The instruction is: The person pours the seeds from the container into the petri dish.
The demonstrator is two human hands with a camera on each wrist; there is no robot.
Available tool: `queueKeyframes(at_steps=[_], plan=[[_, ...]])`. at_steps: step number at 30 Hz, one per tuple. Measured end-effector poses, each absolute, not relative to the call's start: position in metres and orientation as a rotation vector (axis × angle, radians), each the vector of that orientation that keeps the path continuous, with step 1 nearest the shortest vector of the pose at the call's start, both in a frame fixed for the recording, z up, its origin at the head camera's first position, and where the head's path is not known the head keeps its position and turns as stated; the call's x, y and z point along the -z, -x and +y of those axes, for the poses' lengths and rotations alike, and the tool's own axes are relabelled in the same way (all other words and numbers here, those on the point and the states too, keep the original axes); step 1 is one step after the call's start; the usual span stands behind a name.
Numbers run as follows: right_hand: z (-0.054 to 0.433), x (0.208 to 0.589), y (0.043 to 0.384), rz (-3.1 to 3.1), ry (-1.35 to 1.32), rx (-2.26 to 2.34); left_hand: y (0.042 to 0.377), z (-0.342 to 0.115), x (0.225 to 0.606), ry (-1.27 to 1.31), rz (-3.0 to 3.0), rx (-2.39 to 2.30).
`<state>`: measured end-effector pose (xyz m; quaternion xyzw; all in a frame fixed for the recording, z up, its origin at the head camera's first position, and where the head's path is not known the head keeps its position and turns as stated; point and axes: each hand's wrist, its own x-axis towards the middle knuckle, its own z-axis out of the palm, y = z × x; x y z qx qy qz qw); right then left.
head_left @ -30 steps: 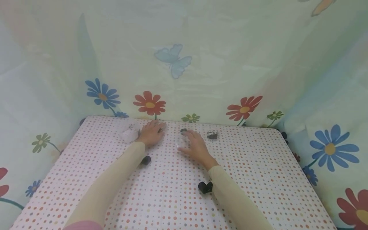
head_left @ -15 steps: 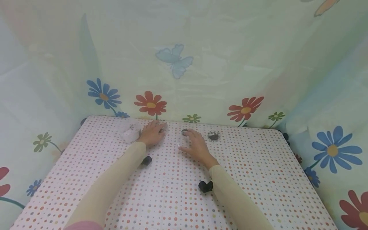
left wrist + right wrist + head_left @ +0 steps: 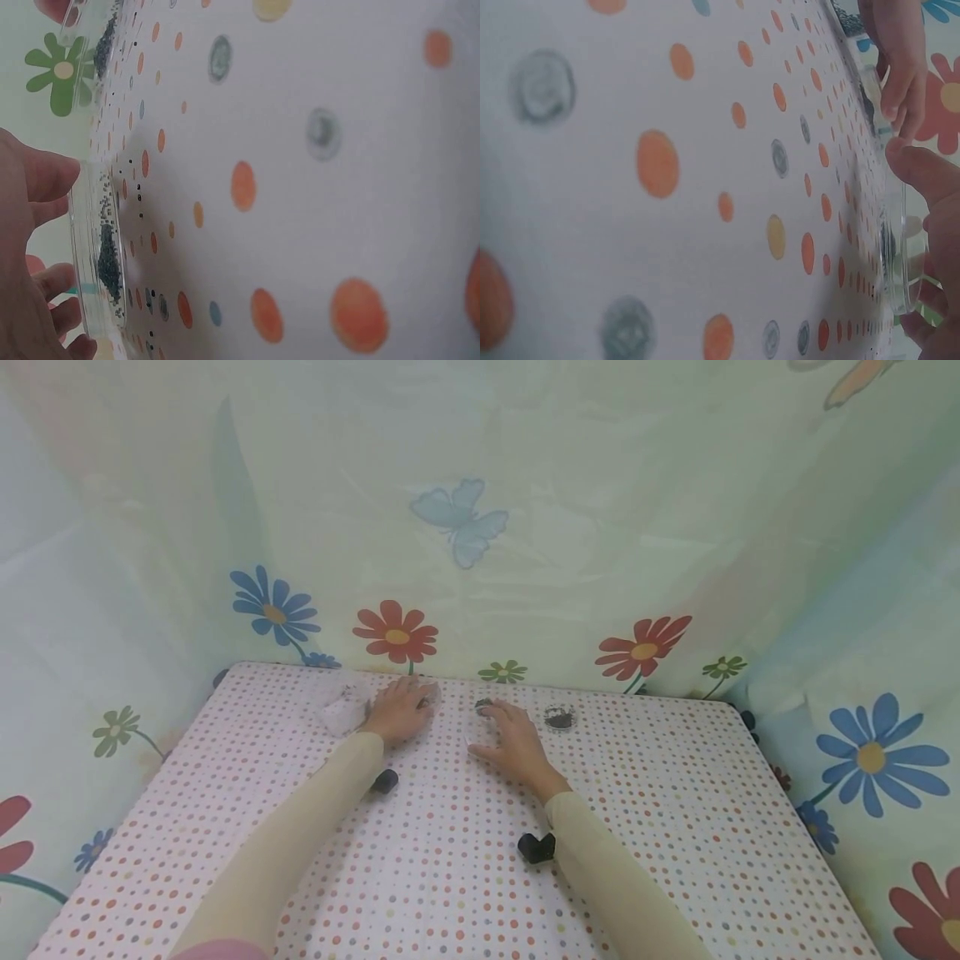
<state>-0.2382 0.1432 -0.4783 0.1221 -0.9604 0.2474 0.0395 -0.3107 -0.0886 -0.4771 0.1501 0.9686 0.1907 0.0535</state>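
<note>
My left hand (image 3: 400, 712) holds a clear, shallow petri dish (image 3: 91, 255) near the table's back edge. In the left wrist view, thumb and fingers lie on opposite sides of its rim, and dark granules (image 3: 109, 259) are heaped inside. To the right, my right hand (image 3: 517, 747) grips a second clear petri dish (image 3: 897, 274) by its rim, thumb on one side and fingers on the other. Dark granules (image 3: 105, 49) show in that one too. Right of it stands a third petri dish (image 3: 559, 718) with dark granules, touched by neither hand.
Left of the left hand lies a whitish, partly clear object (image 3: 341, 712), its kind unclear. A dotted cloth (image 3: 420, 877) covers the table, with a few loose dark grains (image 3: 139, 197) on it. A flowered curtain (image 3: 315, 510) rises behind. Black pieces (image 3: 536, 847) sit by both wrists.
The head view has shifted slightly, so the scene sits a little further right. Both hands keep their places on their petri dishes, with hardly any movement.
</note>
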Motion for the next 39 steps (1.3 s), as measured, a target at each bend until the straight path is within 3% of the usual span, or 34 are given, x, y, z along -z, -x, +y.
queueKeyframes(at_steps=[39], plan=[[0.14, 0.477, 0.252, -2.98, -0.335, -0.733, 0.312, -0.089, 0.48, -0.433, 2.963, -0.583]])
